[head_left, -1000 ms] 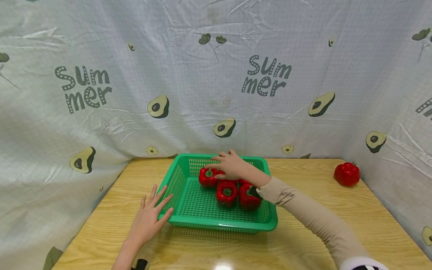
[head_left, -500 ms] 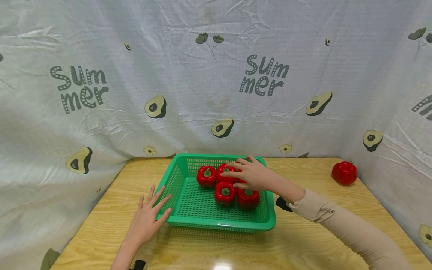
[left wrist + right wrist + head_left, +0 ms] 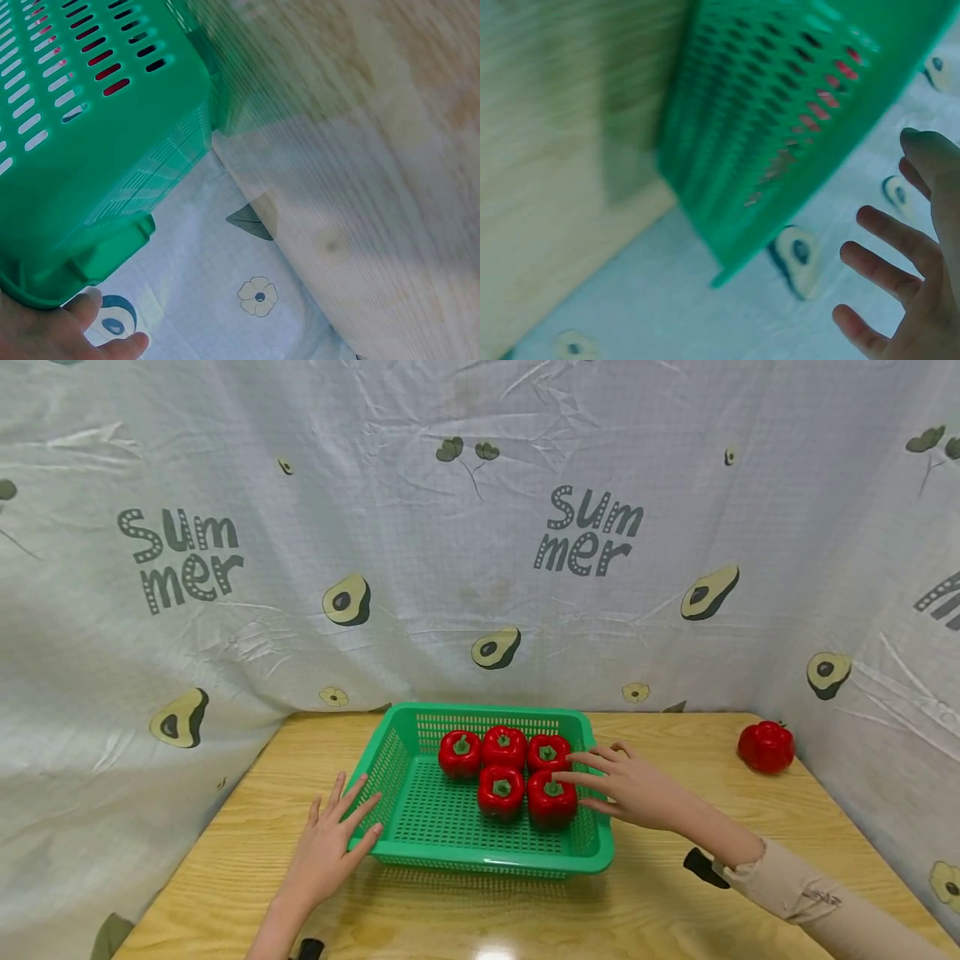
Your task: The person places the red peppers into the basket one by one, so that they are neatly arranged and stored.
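A green plastic basket stands on the table, holding several red bell peppers with green stems grouped toward its right side. In the head view, one bell pepper sits at the back left of the group and another bell pepper in front. My left hand rests at the basket's left rim with fingers spread. Over the right rim hovers my right hand, fingers loosely extended and nothing held; its fingertips overlap the nearest bell pepper in this view. The right wrist view shows that hand beside the basket wall.
One more red bell pepper lies on the wooden table near its far right corner. A pale curtain printed with avocados hangs behind and along both sides of the table.
My right hand has drawn back rightward from over the peppers to the basket's right rim, uncovering the back row. The left hand stays at the left rim.
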Demonstrator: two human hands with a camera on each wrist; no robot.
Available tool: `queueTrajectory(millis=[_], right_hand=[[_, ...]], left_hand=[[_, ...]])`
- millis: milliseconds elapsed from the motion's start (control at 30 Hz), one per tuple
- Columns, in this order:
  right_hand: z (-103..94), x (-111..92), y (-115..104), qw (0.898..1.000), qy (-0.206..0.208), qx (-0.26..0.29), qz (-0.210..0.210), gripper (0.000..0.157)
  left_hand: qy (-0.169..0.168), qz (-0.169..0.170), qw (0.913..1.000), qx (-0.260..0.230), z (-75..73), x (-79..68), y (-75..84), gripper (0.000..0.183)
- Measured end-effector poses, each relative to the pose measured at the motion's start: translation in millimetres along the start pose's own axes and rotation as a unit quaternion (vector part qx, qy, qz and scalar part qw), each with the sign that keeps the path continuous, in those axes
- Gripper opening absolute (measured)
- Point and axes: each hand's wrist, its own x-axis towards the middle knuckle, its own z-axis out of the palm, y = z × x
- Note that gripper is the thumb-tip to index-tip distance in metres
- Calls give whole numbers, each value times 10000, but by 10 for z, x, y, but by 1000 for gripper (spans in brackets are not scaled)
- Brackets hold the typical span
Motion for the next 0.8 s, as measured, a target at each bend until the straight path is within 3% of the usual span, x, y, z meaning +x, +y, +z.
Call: queueTrajectory(millis=[267, 533, 800], right_hand=[[196, -493, 157, 9972, 646, 97, 362, 56], [387, -953, 445, 9921, 586, 35, 1111, 55], [503, -1232, 660, 9835, 534, 381, 1688, 47]], left_hand=[[25, 41, 9999, 95, 6, -6, -9, 47], [15, 32, 10000, 30, 2, 1, 12, 46], [18, -2, 10000, 3, -6, -4, 9, 47]])
